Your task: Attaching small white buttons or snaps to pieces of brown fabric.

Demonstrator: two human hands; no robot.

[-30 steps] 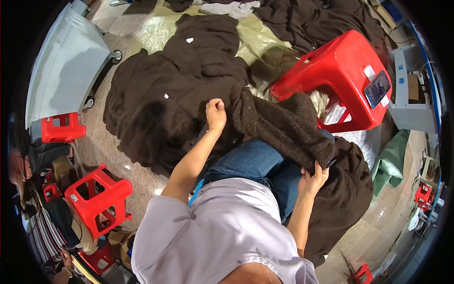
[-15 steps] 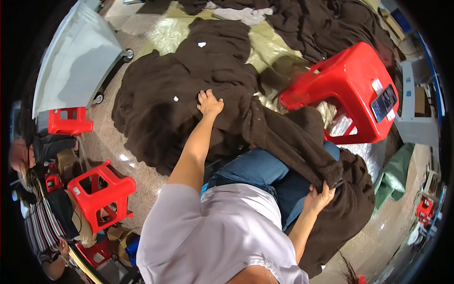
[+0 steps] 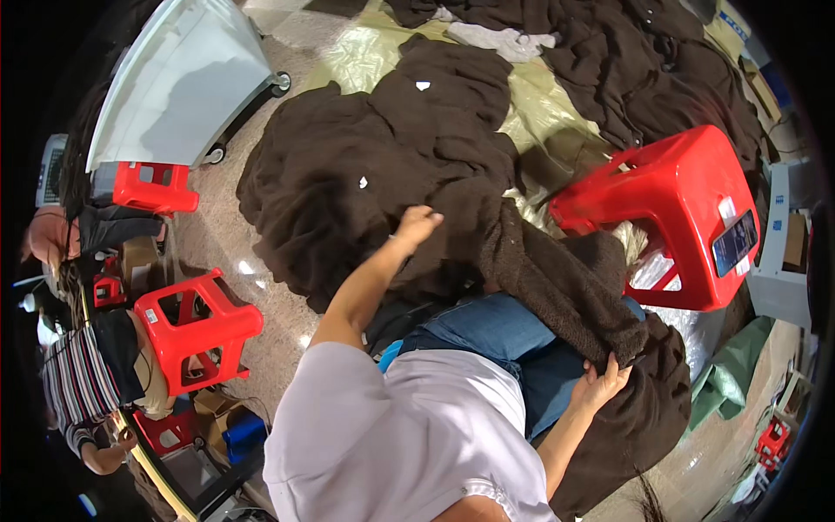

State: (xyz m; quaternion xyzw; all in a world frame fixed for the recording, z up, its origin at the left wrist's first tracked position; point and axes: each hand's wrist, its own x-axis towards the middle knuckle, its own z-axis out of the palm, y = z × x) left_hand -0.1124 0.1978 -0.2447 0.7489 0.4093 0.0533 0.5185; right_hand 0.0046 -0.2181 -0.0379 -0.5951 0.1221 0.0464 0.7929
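Note:
A large heap of dark brown fleece garments (image 3: 330, 165) lies before me, with two small white tags showing. My left hand (image 3: 417, 228) is on this heap, its fingers drawn together on the fleece; the fingertips are partly hidden. From the heap, a long sleeve-like length of brown fleece (image 3: 557, 287) runs across my jeans to the right. At its lower end my right hand (image 3: 606, 383) pinches the edge between thumb and fingers. More brown fleece (image 3: 626, 435) hangs beside my right leg.
A red stool (image 3: 687, 200) with a phone (image 3: 736, 244) on it stands at the right. Yellowish plastic sheeting (image 3: 548, 113) lies under the heap. At left are a wheeled grey bin (image 3: 183, 87), a red stool (image 3: 196, 331) and a person in a striped top (image 3: 78, 374).
My left hand has gone from lying spread on the heap to fingers drawn together, nearer to me. My right hand still holds the fleece edge. The whole view has shifted slightly.

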